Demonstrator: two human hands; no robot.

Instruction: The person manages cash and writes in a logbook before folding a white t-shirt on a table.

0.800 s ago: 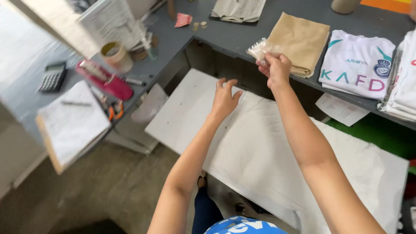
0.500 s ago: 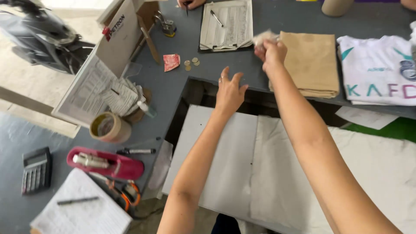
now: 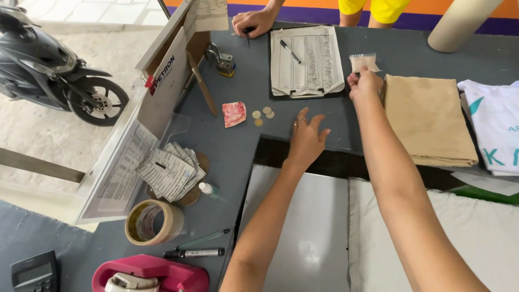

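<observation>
Grey counter [image 3: 243, 157]: right hand [image 3: 365, 86] pinches small clear packet [image 3: 363, 62]; left hand [image 3: 307, 139] spread, empty.

A big dark grey table [image 3: 243, 151] fills the middle. Beyond its left edge is pale sandy ground [image 3: 65, 146] in daylight, where a black scooter [image 3: 48, 65] is parked. An orange and purple wall [image 3: 421, 13] runs along the top.

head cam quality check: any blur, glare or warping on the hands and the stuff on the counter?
Head view: even daylight, soft shadows; right hand and its small clear packet sharp, left hand barely blurred. Mild sheen on the white board below the grey counter. Wide-angle bowing at the edges; sunlit ground by the scooter nearly washed out.
</observation>
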